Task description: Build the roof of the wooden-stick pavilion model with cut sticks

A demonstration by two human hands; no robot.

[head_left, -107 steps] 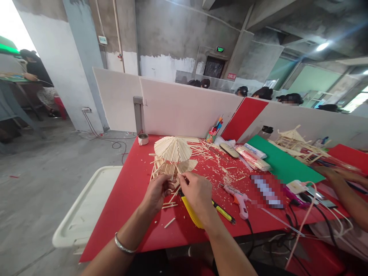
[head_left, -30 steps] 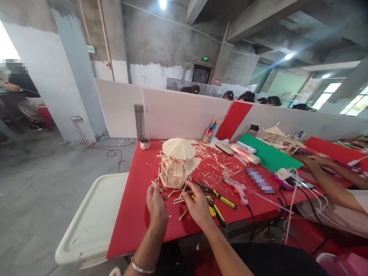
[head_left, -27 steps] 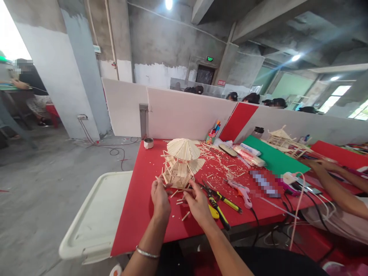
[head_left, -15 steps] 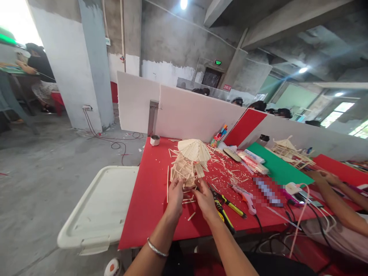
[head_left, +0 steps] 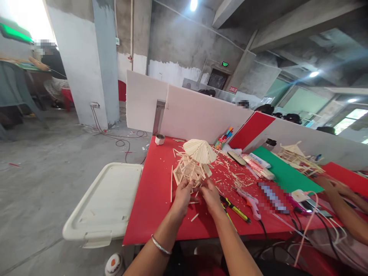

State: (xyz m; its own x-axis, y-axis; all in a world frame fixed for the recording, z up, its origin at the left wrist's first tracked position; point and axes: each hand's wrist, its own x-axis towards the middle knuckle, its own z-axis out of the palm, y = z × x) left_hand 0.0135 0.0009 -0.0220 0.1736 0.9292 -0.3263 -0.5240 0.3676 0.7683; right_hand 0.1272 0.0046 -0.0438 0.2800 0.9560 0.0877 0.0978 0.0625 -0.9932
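A model of thin wooden sticks [head_left: 191,171] stands on the red table [head_left: 149,199], with a pale fan-shaped stick roof [head_left: 200,151] at its back. At the model's near edge, my left hand [head_left: 183,193] has its fingers closed on the sticks. Just to the right, my right hand [head_left: 210,194] is closed on the same near edge; its fingertips are partly hidden. One loose stick [head_left: 194,217] lies in front of the hands. Right of my right hand are yellow-and-black tools [head_left: 237,211] and a pink glue gun [head_left: 250,201].
Stick scraps [head_left: 232,174], a marker holder [head_left: 222,142] and a round tin [head_left: 160,139] lie around the model. A white lid [head_left: 106,199] is at the left. Another person's arms [head_left: 342,195], cables and a second stick model [head_left: 299,155] are at the right.
The view has shifted, so the table appears slightly further right. The model looks more spread open in front of the roof. Both hands remain at its near edge.
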